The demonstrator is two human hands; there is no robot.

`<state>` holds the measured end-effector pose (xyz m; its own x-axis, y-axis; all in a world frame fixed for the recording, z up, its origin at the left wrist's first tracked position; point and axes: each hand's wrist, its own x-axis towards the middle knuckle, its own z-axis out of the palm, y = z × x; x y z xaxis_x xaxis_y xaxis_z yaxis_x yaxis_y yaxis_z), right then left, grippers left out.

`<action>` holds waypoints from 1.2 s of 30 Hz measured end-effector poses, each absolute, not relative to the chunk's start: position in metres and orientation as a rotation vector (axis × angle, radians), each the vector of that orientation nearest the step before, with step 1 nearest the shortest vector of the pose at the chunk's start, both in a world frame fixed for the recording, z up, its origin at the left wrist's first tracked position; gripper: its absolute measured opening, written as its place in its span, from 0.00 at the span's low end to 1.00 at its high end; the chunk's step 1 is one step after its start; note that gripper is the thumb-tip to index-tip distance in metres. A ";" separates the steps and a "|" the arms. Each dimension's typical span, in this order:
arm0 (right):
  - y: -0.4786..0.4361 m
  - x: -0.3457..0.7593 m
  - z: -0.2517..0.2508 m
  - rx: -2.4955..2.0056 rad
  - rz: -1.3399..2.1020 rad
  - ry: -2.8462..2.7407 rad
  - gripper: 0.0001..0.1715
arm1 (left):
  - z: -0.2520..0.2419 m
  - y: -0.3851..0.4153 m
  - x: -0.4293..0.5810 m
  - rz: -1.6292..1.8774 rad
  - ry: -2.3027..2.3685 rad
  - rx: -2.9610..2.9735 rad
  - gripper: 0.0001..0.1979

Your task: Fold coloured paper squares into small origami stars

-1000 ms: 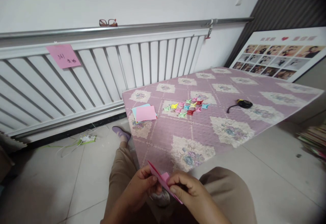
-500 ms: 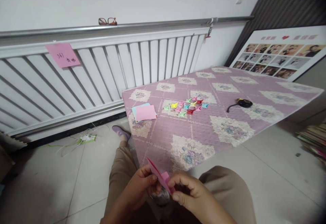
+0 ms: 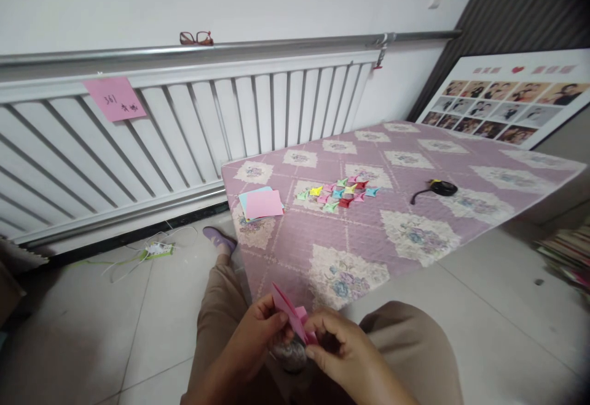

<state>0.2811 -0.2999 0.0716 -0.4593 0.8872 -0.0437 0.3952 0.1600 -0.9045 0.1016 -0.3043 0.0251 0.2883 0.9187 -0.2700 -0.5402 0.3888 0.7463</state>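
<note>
A partly folded sheet of pink paper (image 3: 291, 313) is held between my two hands above my lap, by the near corner of the table. My left hand (image 3: 262, 331) pinches its left side between thumb and fingers. At its lower right edge, the thumb and curled fingers of my right hand (image 3: 338, 340) close on the paper; a small flap stands up beside them. Some of its folds are hidden behind the fingers. Beyond, several small folded paper pieces (image 3: 338, 194) in different colours lie in rows on the cloth, left of a stack of coloured paper sheets' far side; the stack (image 3: 264, 204) has pink on top.
A flowered purple tablecloth (image 3: 299, 245) covers the table. On it lies a coiled black cable (image 3: 443, 188). Behind stands a white radiator (image 3: 193, 128) with a pink note (image 3: 115, 99) and glasses (image 3: 196, 39) on the pipe. A power strip (image 3: 157, 250) with cords is on the floor.
The pink paper has shifted slightly right and tilted more steeply. My right thumb has moved a little left along its lower edge. Both hands keep their grip.
</note>
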 end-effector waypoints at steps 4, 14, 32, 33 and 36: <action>-0.300 0.279 0.069 -1.210 1.175 -2.015 0.06 | 0.027 -0.303 0.104 1.073 0.826 0.594 0.15; -0.300 0.278 0.066 -1.174 1.154 -2.029 0.05 | 0.029 -0.305 0.105 1.063 0.826 0.656 0.15; -0.298 0.277 0.064 -1.232 1.141 -1.996 0.04 | 0.025 -0.304 0.106 1.041 0.811 0.621 0.16; -0.298 0.277 0.064 -1.228 1.137 -2.000 0.04 | 0.025 -0.304 0.106 1.042 0.812 0.627 0.15; -0.298 0.276 0.063 -1.220 1.138 -2.020 0.06 | 0.025 -0.305 0.105 1.044 0.799 0.647 0.15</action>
